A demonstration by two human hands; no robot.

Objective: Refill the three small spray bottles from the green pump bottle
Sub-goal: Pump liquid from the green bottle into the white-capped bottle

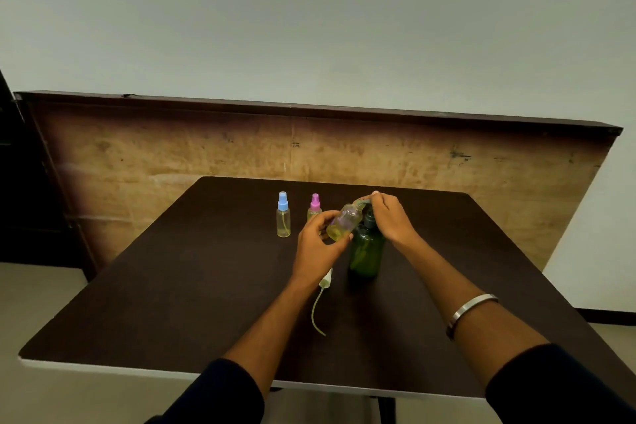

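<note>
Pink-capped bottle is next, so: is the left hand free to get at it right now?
Probably not: the left hand grips the tilted uncapped bottle, which also sits in front of the pink-capped bottle.

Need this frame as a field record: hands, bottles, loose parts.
left hand: holds tilted, uncapped small clear spray bottle, mouth at pump spout
right hand: fingers on pump head of dark green plastic pump bottle
blue-capped small clear spray bottle: upright, capped
pink-capped small clear spray bottle: upright, capped
white spray cap with dip tube: lying on dark brown table
</note>
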